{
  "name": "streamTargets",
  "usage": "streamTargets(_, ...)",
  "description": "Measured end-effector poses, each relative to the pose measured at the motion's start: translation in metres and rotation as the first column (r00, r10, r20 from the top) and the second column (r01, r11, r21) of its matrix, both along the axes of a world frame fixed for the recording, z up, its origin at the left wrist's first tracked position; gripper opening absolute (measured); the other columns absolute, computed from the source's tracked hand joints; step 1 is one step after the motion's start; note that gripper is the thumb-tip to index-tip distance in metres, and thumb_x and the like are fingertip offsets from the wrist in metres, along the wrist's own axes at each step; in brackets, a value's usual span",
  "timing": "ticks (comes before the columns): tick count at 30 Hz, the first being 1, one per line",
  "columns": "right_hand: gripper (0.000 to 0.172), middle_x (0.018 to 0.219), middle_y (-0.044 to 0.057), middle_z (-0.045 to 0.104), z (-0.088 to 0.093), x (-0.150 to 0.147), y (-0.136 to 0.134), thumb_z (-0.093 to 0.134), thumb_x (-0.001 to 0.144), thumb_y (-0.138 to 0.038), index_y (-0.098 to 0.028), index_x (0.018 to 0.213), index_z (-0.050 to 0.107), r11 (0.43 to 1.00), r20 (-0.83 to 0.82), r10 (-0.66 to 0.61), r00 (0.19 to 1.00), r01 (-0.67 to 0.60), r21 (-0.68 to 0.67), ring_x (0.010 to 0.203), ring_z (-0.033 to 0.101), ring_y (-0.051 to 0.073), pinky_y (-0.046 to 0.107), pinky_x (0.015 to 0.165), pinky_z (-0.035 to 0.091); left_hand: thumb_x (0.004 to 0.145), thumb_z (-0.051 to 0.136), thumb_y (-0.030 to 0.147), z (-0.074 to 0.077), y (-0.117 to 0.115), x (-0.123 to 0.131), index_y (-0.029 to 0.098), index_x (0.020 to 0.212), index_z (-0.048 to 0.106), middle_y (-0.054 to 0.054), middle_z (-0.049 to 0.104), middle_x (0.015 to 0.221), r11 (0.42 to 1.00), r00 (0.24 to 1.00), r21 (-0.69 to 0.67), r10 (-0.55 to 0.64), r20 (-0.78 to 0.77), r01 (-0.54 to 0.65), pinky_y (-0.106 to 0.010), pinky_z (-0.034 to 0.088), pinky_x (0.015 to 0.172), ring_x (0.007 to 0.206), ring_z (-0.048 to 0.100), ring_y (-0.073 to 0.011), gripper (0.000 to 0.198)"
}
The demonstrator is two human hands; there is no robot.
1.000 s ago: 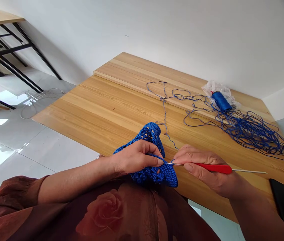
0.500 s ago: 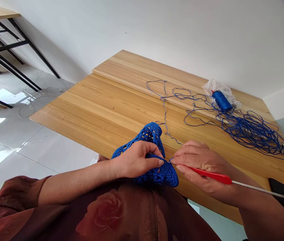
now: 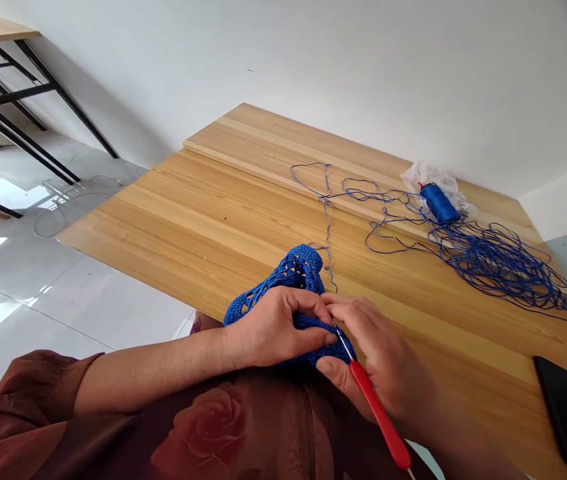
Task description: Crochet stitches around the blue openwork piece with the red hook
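The blue crochet piece is bunched under the left hand, edge pinched between thumb and fingers. Right hand is loosely curled round the red-handled hook, a bit blurry, tip at that edge. Looks mid-stitch to me; next move probably wants a steady pinch and slack yarn from the worktop beyond the right hand.

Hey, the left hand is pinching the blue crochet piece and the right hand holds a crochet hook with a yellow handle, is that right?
Not quite: the head view shows a red handle, not yellow. The left hand pinches the blue crochet piece; the right hand holds the crochet hook.
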State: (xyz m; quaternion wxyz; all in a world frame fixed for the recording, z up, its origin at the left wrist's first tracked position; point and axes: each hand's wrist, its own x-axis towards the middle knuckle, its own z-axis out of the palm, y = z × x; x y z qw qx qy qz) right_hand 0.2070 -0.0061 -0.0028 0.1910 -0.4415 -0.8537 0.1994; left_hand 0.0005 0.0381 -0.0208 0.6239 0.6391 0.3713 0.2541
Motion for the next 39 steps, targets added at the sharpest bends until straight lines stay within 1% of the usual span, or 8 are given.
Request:
streamTargets(5, 0.029, 0.107, 0.011, 0.072, 0.003, 0.007, -0.012, 0.07, 0.086, -0.023, -0.018, 0.114, 0.066, 0.912, 0.064, -0.087, 0.994, 0.053, 0.408, 0.098, 0.061, 0.028, 0.046, 0.09, 0.045, 0.081, 0.075, 0.034, 0.003, 0.001, -0.002, 0.016, 0.082, 0.073, -0.002, 0.076, 0.084, 0.997, 0.992, 0.064, 0.059, -0.112, -0.052, -0.024, 0.05, 0.072, 0.077, 0.067, -0.0153, 0.018)
streamTargets(10, 0.028, 0.102, 0.01, 0.073, 0.011, 0.005, -0.022, 0.063, 0.089, -0.016, -0.014, 0.116, 0.069, 0.907, 0.155, -0.075, 0.985, 0.003, 0.421, 0.09, 0.059, 0.026, 0.043, 0.081, 0.039, 0.084, 0.072, 0.029, 0.006, 0.002, -0.002, 0.019, 0.094, 0.077, -0.003, 0.079, 0.096, 0.989, 0.99, 0.136, 0.074, -0.123, -0.057, -0.026, 0.052, 0.084, 0.089, 0.07, -0.0176, 0.016)
streamTargets(16, 0.031, 0.107, 0.006, 0.069, 0.021, 0.022, -0.015, 0.05, 0.097, -0.015, -0.023, 0.123, 0.065, 0.999, -0.092, 0.037, 0.995, -0.038, -0.014, 0.099, 0.06, 0.022, 0.038, 0.085, 0.046, 0.084, 0.069, 0.022, 0.006, 0.007, -0.004, 0.015, 0.089, 0.077, -0.003, 0.076, 0.086, 0.996, 0.997, 0.049, -0.069, -0.022, 0.07, -0.023, 0.051, 0.078, 0.082, 0.068, -0.0156, 0.011)
streamTargets(22, 0.02, 0.101, 0.008, 0.067, 0.002, 0.024, -0.001, 0.047, 0.102, -0.032, -0.024, 0.105, 0.065, 0.915, -0.508, -0.005, 0.861, -0.201, -0.349, 0.101, 0.063, 0.024, 0.041, 0.091, 0.053, 0.079, 0.075, 0.023, 0.0, 0.012, -0.007, 0.013, 0.088, 0.076, -0.002, 0.07, 0.078, 0.942, 0.968, -0.243, -0.201, 0.151, 0.234, -0.022, 0.048, 0.068, 0.07, 0.059, -0.0116, 0.013)
streamTargets(24, 0.021, 0.094, 0.006, 0.066, -0.009, 0.016, -0.003, 0.048, 0.102, -0.04, -0.024, 0.101, 0.062, 0.95, -0.572, -0.022, 0.82, -0.16, -0.267, 0.094, 0.064, 0.023, 0.04, 0.084, 0.055, 0.078, 0.077, 0.024, -0.002, 0.011, -0.006, 0.013, 0.087, 0.075, 0.0, 0.068, 0.074, 0.907, 0.965, -0.348, -0.177, 0.196, 0.237, -0.022, 0.047, 0.067, 0.067, 0.057, -0.0104, 0.015)
streamTargets(28, 0.016, 0.106, 0.009, 0.068, -0.021, 0.006, -0.01, 0.056, 0.099, -0.03, -0.023, 0.113, 0.06, 0.996, -0.378, 0.017, 0.926, 0.018, 0.089, 0.104, 0.063, 0.025, 0.042, 0.092, 0.052, 0.077, 0.078, 0.026, -0.005, 0.008, -0.002, 0.013, 0.085, 0.073, 0.0, 0.067, 0.071, 0.886, 0.975, -0.438, -0.064, 0.213, 0.153, -0.022, 0.048, 0.068, 0.066, 0.059, -0.0107, 0.016)
streamTargets(34, 0.017, 0.101, 0.008, 0.07, -0.015, 0.016, -0.009, 0.06, 0.094, -0.017, -0.02, 0.11, 0.06, 0.956, -0.073, -0.032, 0.997, 0.052, 0.29, 0.094, 0.063, 0.023, 0.039, 0.088, 0.049, 0.078, 0.079, 0.031, 0.001, 0.004, 0.0, 0.013, 0.09, 0.078, -0.004, 0.077, 0.085, 0.993, 1.0, -0.119, 0.021, 0.008, -0.02, -0.024, 0.051, 0.076, 0.08, 0.067, -0.0154, 0.021)
streamTargets(39, 0.046, 0.12, 0.018, 0.066, -0.01, 0.015, 0.0, 0.067, 0.09, -0.037, -0.013, 0.128, 0.055, 0.927, 0.013, -0.071, 0.997, 0.061, 0.37, 0.11, 0.06, 0.031, 0.046, 0.096, 0.046, 0.082, 0.075, 0.031, 0.003, -0.002, 0.003, 0.014, 0.094, 0.081, -0.004, 0.081, 0.093, 1.0, 0.999, 0.026, 0.006, -0.033, -0.005, -0.024, 0.053, 0.081, 0.085, 0.072, -0.0177, 0.021)
